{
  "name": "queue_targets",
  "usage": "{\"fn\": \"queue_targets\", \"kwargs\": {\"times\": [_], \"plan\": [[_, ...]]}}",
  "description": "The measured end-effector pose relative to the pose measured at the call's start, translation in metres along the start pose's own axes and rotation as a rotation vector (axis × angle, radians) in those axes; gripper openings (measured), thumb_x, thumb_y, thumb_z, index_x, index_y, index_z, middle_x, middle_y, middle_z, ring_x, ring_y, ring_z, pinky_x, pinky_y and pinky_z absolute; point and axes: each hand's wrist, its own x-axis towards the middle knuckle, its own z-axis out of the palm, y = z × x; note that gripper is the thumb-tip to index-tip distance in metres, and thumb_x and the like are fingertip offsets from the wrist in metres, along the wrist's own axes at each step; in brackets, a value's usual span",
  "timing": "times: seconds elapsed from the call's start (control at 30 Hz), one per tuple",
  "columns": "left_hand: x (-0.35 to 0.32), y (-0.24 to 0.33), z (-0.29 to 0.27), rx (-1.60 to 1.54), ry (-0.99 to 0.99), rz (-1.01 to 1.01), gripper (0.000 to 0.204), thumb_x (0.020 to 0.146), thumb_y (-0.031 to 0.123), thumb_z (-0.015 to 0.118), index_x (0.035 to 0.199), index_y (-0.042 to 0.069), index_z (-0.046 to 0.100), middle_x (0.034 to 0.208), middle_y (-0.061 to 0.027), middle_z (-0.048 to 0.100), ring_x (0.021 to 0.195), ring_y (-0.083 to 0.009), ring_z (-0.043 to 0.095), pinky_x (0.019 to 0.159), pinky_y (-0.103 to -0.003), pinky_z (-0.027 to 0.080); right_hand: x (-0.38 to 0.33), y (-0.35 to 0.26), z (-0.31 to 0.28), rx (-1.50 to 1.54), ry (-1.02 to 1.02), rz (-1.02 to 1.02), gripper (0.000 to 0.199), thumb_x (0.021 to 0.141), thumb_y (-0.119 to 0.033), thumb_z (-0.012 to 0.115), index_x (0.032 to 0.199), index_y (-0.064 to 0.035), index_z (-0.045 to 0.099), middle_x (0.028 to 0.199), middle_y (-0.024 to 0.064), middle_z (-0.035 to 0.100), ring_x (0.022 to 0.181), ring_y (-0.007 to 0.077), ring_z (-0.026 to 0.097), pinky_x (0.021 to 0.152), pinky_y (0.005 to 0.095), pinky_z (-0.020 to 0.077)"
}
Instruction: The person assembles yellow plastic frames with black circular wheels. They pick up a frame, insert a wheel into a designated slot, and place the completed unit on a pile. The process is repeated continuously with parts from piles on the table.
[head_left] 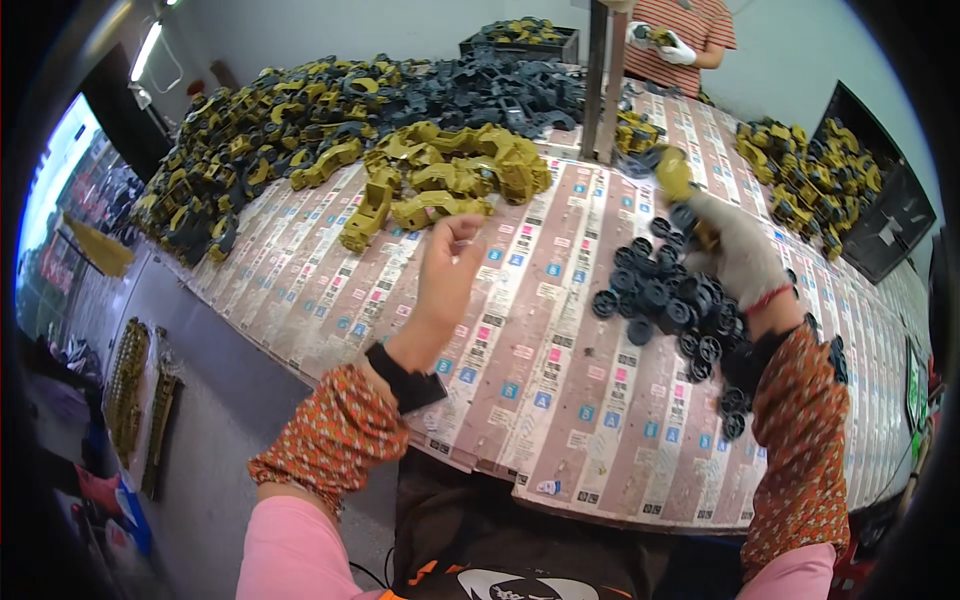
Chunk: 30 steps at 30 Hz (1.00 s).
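My bare left hand (pixel 448 275) is raised over the table, just short of a yellow toy car body (pixel 438 208). Its fingers are loosely curled and apart, with nothing seen in them. On the right, my right hand (pixel 738 248) wears a pale glove and reaches over a heap of small black toy wheels (pixel 655 290). Motion smears its fingers, which point down and away. A blurred yellow car body (pixel 674 172) appears right by the fingertips; whether it is gripped cannot be made out. More yellow car bodies (pixel 465 165) are piled beyond my left hand.
A large mound of yellow and dark toy parts (pixel 290 120) covers the far left of the table (pixel 530 400). A metal post (pixel 598 90) rises at the back. Yellow cars (pixel 800 170) lie by a black bin (pixel 885 225). A person in a striped shirt (pixel 690 20) works opposite.
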Motion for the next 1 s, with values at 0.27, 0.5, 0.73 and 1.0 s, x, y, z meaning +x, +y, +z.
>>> {"fn": "queue_targets", "kwargs": {"times": [0.27, 0.5, 0.73, 1.0], "plan": [[0.149, -0.024, -0.091, 0.898, 0.313, 0.529, 0.035, 0.099, 0.031, 0.071, 0.128, 0.013, 0.067, 0.13, -0.0146, 0.064, 0.127, -0.0367, 0.055, 0.107, -0.051, 0.043, 0.049, -0.015, 0.008, -0.062, 0.058, -0.331, 0.086, 0.099, -0.032, 0.071, 0.16, 0.012, 0.032, 0.131, 0.0164, 0.061, 0.102, 0.0195, 0.061, 0.083, 0.0306, 0.0549], [0.224, -0.071, -0.201, 1.151, 0.264, -0.008, 0.073, 0.1, 0.067, 0.056, 0.159, 0.024, 0.049, 0.163, -0.0239, 0.045, 0.157, -0.0495, 0.027, 0.123, -0.071, 0.02, 0.014, 0.021, 0.045, -0.816, -0.006, -0.32, 0.068, 0.094, -0.039, 0.071, 0.144, 0.0031, 0.056, 0.128, 0.0273, 0.07, 0.114, 0.0354, 0.071, 0.098, 0.0437, 0.0545], [0.239, -0.082, -0.205, 0.693, -0.023, -0.001, 0.083, 0.101, 0.062, 0.059, 0.159, 0.003, 0.047, 0.159, -0.0239, 0.052, 0.146, -0.0366, 0.051, 0.122, -0.043, 0.037, 0.062, 0.019, 0.077, -0.811, -0.007, -0.371, 0.068, 0.098, -0.047, 0.064, 0.145, 0.0009, 0.058, 0.139, 0.0294, 0.066, 0.13, 0.0412, 0.065, 0.108, 0.0447, 0.0502], [0.245, -0.098, -0.173, 0.533, -0.354, 0.017, 0.073, 0.098, 0.06, 0.066, 0.149, 0.007, 0.06, 0.155, -0.0233, 0.056, 0.141, -0.039, 0.055, 0.117, -0.045, 0.043, 0.174, 0.028, 0.158, -0.519, -0.052, -0.446, 0.08, 0.106, -0.058, 0.052, 0.156, 0.0044, 0.047, 0.159, 0.0237, 0.053, 0.149, 0.0325, 0.049, 0.123, 0.0373, 0.0341]]}}
